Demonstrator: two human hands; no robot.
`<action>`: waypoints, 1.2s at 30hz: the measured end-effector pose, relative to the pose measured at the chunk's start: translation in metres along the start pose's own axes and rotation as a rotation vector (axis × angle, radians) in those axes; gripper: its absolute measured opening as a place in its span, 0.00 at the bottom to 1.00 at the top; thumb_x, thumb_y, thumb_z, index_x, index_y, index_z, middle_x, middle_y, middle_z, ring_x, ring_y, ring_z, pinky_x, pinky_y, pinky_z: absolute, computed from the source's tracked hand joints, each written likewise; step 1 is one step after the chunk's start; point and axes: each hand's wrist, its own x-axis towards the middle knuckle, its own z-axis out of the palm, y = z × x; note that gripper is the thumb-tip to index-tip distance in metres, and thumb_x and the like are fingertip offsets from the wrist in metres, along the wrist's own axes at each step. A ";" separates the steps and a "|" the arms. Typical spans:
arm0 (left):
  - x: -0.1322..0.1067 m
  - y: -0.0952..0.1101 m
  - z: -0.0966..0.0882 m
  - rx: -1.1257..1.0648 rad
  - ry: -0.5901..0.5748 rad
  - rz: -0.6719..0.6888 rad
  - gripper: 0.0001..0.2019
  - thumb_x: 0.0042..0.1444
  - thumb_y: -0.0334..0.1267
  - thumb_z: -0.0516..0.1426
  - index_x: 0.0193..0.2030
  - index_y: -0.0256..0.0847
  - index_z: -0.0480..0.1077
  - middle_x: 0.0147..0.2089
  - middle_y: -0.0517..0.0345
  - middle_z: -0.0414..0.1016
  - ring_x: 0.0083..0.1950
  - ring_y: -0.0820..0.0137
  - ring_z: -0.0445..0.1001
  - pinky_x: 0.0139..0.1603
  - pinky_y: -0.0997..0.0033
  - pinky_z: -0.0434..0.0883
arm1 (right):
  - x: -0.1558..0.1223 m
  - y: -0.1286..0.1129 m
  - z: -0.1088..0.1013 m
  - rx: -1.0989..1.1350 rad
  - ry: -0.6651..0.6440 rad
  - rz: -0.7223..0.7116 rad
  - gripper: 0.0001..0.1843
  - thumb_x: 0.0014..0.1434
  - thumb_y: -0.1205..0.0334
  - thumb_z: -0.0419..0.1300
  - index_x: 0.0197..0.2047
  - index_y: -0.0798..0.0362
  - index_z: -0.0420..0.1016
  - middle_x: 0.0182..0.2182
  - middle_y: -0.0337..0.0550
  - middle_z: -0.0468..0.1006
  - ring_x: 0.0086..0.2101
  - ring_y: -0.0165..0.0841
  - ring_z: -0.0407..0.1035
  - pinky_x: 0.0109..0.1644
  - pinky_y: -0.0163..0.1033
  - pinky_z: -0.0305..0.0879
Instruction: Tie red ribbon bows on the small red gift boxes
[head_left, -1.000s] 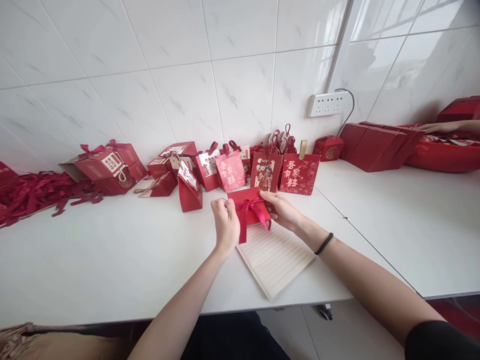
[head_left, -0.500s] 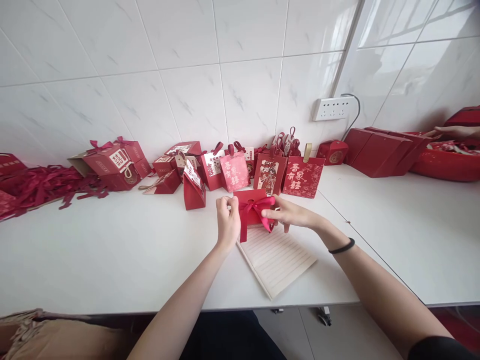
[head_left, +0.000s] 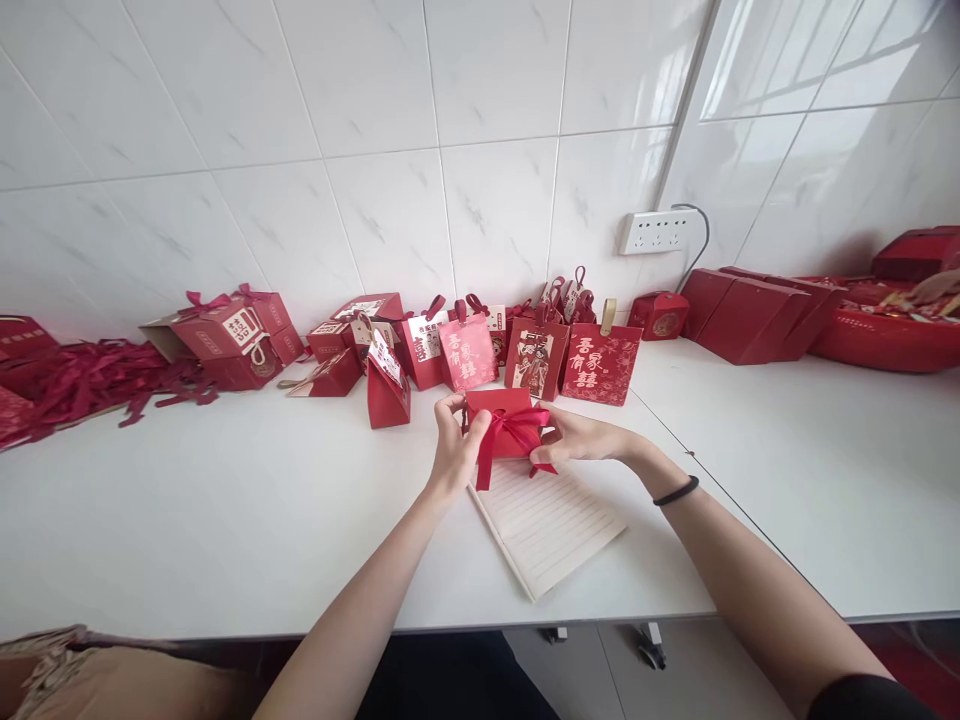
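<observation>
A small red gift box (head_left: 501, 413) with a red ribbon bow (head_left: 511, 430) stands at the far end of a lined paper sheet (head_left: 546, 520) on the white table (head_left: 225, 520). My left hand (head_left: 452, 446) grips the box's left side, fingers curled over its top corner. On the right side, my right hand (head_left: 579, 438) pinches a ribbon tail at the box. A black band circles my right wrist.
A row of red gift bags and boxes (head_left: 525, 350) lines the tiled wall behind. Loose red ribbons (head_left: 90, 380) are heaped at far left. Flat red boxes (head_left: 757, 300) and a red tray (head_left: 885, 335) lie at right. A power strip (head_left: 652, 232) hangs on the wall.
My right hand slid from the top of the box down to its right side and took hold of a ribbon tail. My left hand stayed on the left side.
</observation>
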 end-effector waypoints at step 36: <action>0.040 0.111 -0.100 0.046 -0.089 0.008 0.33 0.42 0.51 0.64 0.54 0.40 0.62 0.56 0.45 0.70 0.56 0.56 0.69 0.58 0.54 0.65 | 0.013 0.045 -0.007 -0.876 0.524 0.315 0.18 0.55 0.72 0.50 0.50 0.58 0.65 0.31 0.48 0.75 0.34 0.39 0.71 0.34 0.36 0.56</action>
